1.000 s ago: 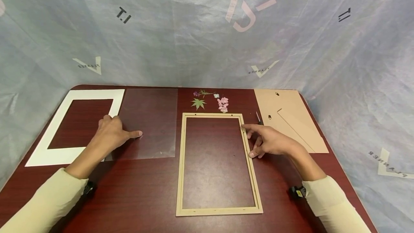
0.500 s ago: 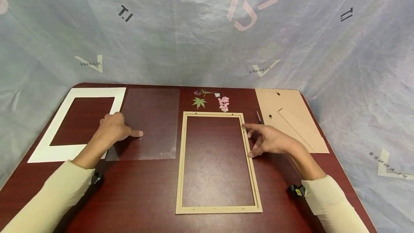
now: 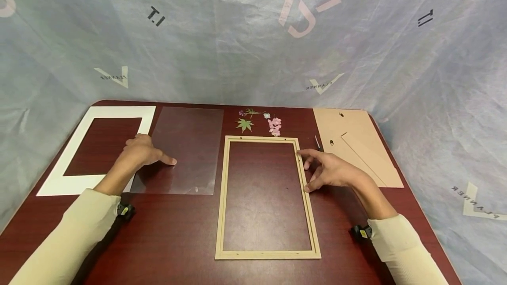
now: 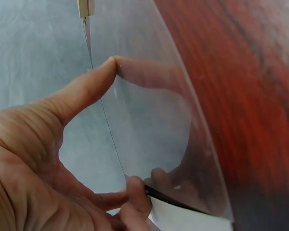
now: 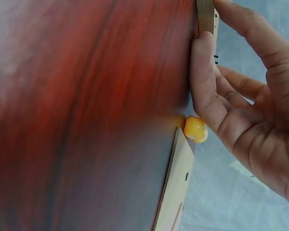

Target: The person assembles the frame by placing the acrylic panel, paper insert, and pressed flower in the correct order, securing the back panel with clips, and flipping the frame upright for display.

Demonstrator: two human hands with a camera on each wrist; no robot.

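In the head view a clear plastic sheet [image 3: 194, 144] lies flat on the dark red table, beside a white mat board [image 3: 53, 184] with a rectangular opening. My left hand [image 3: 138, 151] rests over the sheet's left part, thumb stretched onto its surface; the left wrist view shows the other fingers [image 4: 137, 195] near the sheet's edge by the mat. A pale wooden frame [image 3: 222, 197] lies in the middle. Against its right side rests my right hand [image 3: 330, 169], with index finger and thumb touching the outer edge, apart from each other.
Behind the frame lie a green leaf [image 3: 245, 124], pink flowers [image 3: 275, 126] and a purple-flowered sprig [image 3: 251, 112]. A brown backing board [image 3: 356, 144] with hangers lies at the right. Beside it is a thin tool [image 3: 317, 142]; the right wrist view shows an orange rounded end [image 5: 196, 129].
The clear sheet has slid slightly to the right with my left hand on it. The right hand stays at the frame's side. The head view has shifted a little.
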